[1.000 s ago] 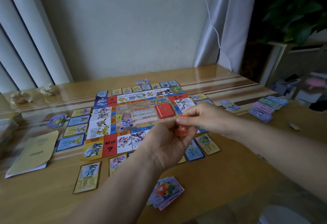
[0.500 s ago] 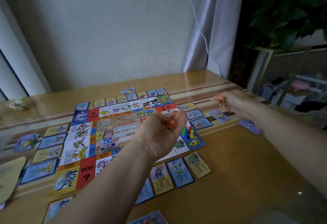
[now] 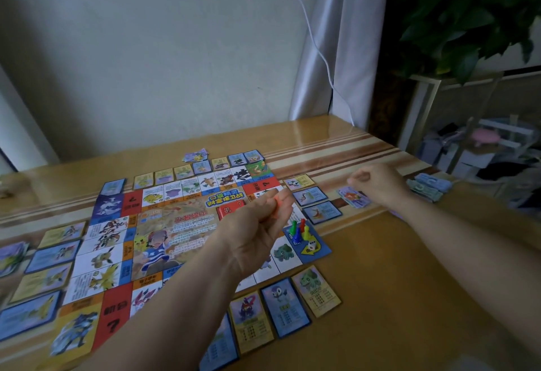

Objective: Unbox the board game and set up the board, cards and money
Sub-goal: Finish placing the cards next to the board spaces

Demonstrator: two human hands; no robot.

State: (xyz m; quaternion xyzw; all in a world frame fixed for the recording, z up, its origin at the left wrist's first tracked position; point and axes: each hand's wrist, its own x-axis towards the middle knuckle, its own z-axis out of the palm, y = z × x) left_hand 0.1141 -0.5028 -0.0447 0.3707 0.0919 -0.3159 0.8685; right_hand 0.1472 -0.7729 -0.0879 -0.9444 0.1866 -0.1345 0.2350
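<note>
Cards (image 3: pixel 288 306) lie in a row on the counter (image 3: pixel 424 297) along the near edge of the flat, colourful board (image 3: pixel 117 253), above whose right part the left hand (image 3: pixel 254 233) is raised, fingers curled, pinching a small orange piece (image 3: pixel 278 206). Just right of it, pawns (image 3: pixel 298 230) and a white die (image 3: pixel 312 245) stand on the blue corner square. Farther right, the right hand (image 3: pixel 377 183) hovers curled over a card stack (image 3: pixel 352 196), whether holding anything I cannot tell, with money (image 3: pixel 429 187) beyond near the counter's right edge and bare wood between the forearms.
</note>
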